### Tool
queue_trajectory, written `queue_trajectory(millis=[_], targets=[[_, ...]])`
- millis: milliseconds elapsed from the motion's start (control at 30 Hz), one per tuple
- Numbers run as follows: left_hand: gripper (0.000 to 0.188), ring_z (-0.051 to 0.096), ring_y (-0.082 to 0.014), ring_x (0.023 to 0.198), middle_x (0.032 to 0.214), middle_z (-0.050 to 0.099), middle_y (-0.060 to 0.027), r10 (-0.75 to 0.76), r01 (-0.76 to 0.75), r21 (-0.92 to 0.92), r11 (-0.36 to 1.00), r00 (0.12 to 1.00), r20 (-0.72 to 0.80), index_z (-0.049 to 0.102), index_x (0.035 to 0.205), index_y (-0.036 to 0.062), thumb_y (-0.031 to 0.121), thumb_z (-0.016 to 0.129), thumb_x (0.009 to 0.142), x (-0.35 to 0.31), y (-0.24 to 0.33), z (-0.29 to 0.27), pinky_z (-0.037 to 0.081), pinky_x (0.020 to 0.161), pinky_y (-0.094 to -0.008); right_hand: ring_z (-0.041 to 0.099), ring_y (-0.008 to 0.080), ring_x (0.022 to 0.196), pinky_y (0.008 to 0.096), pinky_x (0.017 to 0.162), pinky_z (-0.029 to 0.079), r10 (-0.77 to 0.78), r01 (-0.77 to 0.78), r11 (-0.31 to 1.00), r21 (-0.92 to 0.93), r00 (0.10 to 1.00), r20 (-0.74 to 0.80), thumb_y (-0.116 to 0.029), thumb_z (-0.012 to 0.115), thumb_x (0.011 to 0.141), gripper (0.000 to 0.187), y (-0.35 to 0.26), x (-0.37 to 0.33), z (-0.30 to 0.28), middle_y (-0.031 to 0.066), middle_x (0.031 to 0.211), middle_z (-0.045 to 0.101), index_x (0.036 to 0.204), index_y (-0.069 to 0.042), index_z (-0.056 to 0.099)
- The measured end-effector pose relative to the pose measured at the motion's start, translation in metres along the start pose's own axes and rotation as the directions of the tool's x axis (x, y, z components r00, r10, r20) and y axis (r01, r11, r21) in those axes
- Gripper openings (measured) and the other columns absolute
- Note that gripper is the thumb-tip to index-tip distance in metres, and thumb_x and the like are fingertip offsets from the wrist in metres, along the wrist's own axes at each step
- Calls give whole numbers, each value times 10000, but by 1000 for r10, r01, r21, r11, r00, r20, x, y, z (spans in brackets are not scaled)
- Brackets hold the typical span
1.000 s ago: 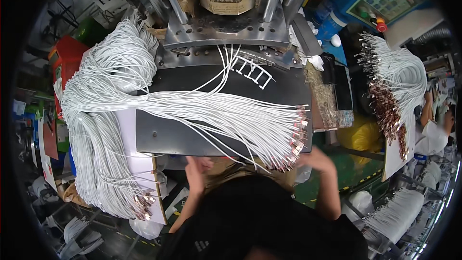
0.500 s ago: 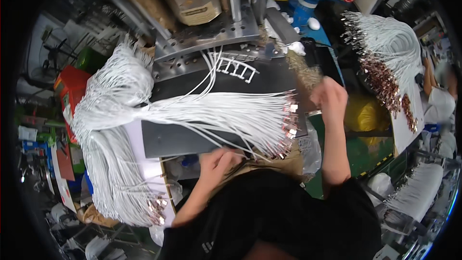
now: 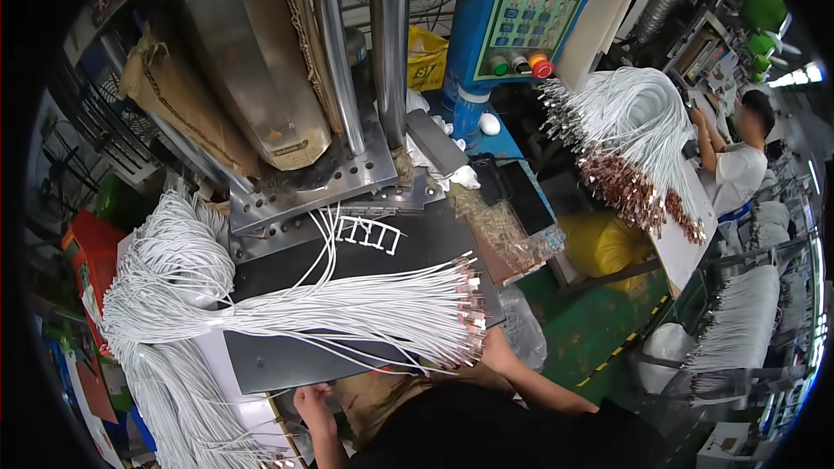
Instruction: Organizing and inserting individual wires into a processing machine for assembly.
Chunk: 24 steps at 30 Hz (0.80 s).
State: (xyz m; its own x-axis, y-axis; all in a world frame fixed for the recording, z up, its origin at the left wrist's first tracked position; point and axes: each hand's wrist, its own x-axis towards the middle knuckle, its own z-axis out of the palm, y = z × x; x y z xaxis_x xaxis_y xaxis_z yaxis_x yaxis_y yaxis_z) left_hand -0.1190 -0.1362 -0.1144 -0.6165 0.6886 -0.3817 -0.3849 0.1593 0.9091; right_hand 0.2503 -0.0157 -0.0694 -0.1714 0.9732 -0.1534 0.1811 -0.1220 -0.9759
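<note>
A big bundle of white cables [image 3: 347,302] lies across the black board [image 3: 287,369], its copper-coloured metal ends [image 3: 472,317] pointing right. My left hand [image 3: 314,401] is at the board's front edge, fingers curled; whether anything is between them cannot be made out. My right hand [image 3: 495,350] reaches in from the right, beside the metal ends. Its fingers are hidden there. Behind the bundle, a ladder-shaped white plastic piece [image 3: 369,234] lies near the press, next to a few loose cables [image 3: 327,243] that rise to the metal plate.
A press with a steel plate [image 3: 321,178] and columns stands at the back. Beside it is a blue control box [image 3: 473,26] with buttons. More cables [image 3: 187,399] hang at the left; another heap [image 3: 638,113] lies right. A person [image 3: 738,156] sits at far right.
The view has tilted up, showing more of the press and control box. My right hand has come from above the scrap pile to the metal ends. My left hand has shifted left along the board.
</note>
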Motion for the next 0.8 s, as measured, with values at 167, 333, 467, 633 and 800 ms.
queue_trajectory(millis=[167,333,467,633,800], targets=[[398,595,-145,638,713,646,-78,55,-53,19,998,993,-103,584,765,38,307,519,1050,9,-6,16,501,634,-274,553,236,1182,394,1023,440,-74,78,994,-77,996,49,-142,720,857,517,-1,14,-5,128,1283,603,1325,-4,549],[491,643,-155,651,728,699,-82,12,-58,304,951,989,150,683,799,-22,292,427,1076,-39,26,36,507,649,-282,700,184,878,313,778,564,469,-346,881,-322,719,513,-290,609,930,326,-40,25,-84,73,979,750,1101,-41,732],[396,666,-168,720,780,704,-100,174,-430,350,832,802,571,690,903,-29,247,445,1049,-71,92,76,517,698,-303,670,138,732,259,632,513,153,-163,987,8,939,307,-253,592,979,266,-95,33,-136,59,850,725,968,-34,743],[214,653,-305,937,1005,685,-144,415,-917,124,378,288,863,672,1030,14,167,675,880,-59,145,185,517,835,-394,561,314,1224,403,1046,422,-480,585,767,-263,796,370,-227,650,941,273,-181,103,-24,161,1317,599,1109,-24,723],[334,590,-374,1043,1097,629,-212,268,-983,174,63,185,946,625,1123,-9,239,662,903,12,113,255,460,935,-472,671,251,922,374,837,508,-454,619,623,-479,784,423,-297,642,918,277,-121,175,2,93,1007,717,996,-51,740]])
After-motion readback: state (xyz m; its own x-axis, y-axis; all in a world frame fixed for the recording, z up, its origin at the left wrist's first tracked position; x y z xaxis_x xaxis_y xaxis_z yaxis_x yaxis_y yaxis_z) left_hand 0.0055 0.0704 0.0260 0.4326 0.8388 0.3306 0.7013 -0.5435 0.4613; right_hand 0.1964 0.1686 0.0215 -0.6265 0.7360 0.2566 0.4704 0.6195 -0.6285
